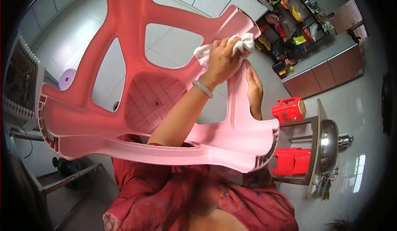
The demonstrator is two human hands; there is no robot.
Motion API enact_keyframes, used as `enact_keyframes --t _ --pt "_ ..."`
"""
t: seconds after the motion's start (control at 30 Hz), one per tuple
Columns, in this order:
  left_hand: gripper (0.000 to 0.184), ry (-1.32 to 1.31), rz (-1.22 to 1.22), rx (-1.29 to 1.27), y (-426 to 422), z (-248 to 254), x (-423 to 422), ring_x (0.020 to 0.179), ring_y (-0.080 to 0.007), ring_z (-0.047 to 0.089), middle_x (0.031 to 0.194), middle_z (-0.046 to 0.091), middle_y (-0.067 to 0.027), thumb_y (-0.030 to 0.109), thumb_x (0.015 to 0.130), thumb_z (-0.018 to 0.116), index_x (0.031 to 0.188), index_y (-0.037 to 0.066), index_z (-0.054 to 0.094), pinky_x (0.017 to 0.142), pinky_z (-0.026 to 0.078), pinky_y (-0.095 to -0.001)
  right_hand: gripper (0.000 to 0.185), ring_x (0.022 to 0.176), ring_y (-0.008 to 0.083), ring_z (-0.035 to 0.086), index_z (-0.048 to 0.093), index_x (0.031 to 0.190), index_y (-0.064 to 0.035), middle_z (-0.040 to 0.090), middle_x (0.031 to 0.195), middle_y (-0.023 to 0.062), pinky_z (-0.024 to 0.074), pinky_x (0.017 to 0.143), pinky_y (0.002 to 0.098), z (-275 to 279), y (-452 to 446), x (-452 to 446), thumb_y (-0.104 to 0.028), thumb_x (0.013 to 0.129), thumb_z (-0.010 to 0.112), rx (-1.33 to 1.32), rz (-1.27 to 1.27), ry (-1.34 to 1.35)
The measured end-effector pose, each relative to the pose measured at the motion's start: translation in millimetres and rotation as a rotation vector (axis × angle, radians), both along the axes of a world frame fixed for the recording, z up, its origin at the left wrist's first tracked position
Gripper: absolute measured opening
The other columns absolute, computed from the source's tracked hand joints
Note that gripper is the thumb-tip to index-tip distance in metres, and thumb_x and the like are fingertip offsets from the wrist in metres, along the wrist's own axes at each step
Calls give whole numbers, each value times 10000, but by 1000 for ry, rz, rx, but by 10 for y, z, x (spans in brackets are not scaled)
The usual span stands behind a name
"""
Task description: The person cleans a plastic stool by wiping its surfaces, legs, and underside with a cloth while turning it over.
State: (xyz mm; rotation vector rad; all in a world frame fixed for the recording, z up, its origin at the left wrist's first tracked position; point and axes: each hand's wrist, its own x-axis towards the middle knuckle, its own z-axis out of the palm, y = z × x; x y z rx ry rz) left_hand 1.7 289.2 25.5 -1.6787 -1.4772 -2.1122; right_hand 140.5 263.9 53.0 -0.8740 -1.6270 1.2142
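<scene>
Pink stool: The pink stool (134, 59) is in the middle, just in front of the person, with its underside and 4 legs facing up. Its near side is by the red clothes (157, 198).
Left hand: The left hand (223, 59) has its fingers bent around a white cloth (247, 44), by the far right leg. Its arm goes through the gap in the near side, and a pale bangle (202, 89) is on the wrist.
Right hand: The right hand (254, 86) has its fingers out straight along the stool's right side. I cannot tell how hard it holds.
White cloth: It is bunched up against the plastic. This looks like wiping.
Good rubbing: Press firmly and go along the bar. Poke 1 fold into the corners, where dirt could hide.
Steady stool: The right hand should push back a bit, or the stool could tip.
Past the right side: 2 red stools (292, 161).
</scene>
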Motion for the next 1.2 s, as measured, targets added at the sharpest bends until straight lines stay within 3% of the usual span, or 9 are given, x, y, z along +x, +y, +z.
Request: enact_keyframes --t 0.3,0.43,0.53,0.6,0.7,0.9,0.93,0.97,1.2 --pt "277 196 -290 -296 -736 78 -27 835 -337 600 937 604 -152 159 817 654 1084 85 667 734 483 -440 508 1218 186 515 451 1413 46 569 1320 126 367 1080 313 -187 207 196 -327 1078 368 259 -5 -199" --pt "186 112 -571 -301 -1021 73 -82 780 -329 594 903 598 -160 136 788 667 936 24 677 689 475 -423 577 1138 151 545 417 1439 24 609 1229 126 413 1035 302 -13 -24 65 -417 1073 347 -118 68 108" --pt "169 33 -876 -323 -1140 67 -162 815 -223 596 898 600 -101 77 779 703 925 -5 688 729 458 -355 571 1188 139 494 390 1460 -1 544 1293 142 371 1063 295 -11 -88 63 -403 1056 404 141 37 -95" --pt "221 -120 -1126 -406 -1198 69 -192 930 -163 580 975 625 -61 41 780 724 993 -15 704 821 433 -308 534 1253 160 452 382 1467 -35 487 1361 140 326 1087 295 156 -154 -12 -294 1012 489 -90 6 -107" --pt "297 -447 -1384 -130 -1225 136 -100 1067 -191 585 1106 661 -90 49 788 733 1077 -8 699 932 431 -307 539 1297 192 435 380 1467 -49 472 1383 144 296 1104 296 94 -134 12 -215 970 508 -76 26 -83" --pt "383 -510 -1895 183 -1176 317 -30 1163 -234 545 1231 624 -145 -48 767 708 1149 -40 671 1025 384 -354 525 1405 218 336 380 1444 40 418 1478 182 216 1170 330 -13 85 65 -127 959 491 -13 45 -140" --pt "417 -68 -1813 145 -1229 445 -86 1194 -252 524 1228 614 -164 -63 756 688 1171 -36 666 1031 377 -368 521 1411 218 329 382 1443 41 414 1483 181 214 1172 330 -19 53 30 -121 960 489 -4 20 -127" --pt "413 -182 -1819 68 -1277 419 -36 1090 -327 539 1183 606 -213 214 828 724 1163 -25 694 995 363 -415 516 1417 219 321 385 1443 42 409 1489 179 211 1173 329 -8 26 -12 -115 962 488 7 1 -113" --pt "357 -227 -1639 -333 -1487 -387 -67 1045 -226 570 1111 645 -103 15 763 726 1117 -18 704 930 422 -346 531 1395 195 360 373 1468 33 396 1509 158 252 1153 297 53 24 -122 -70 963 500 -183 171 64"
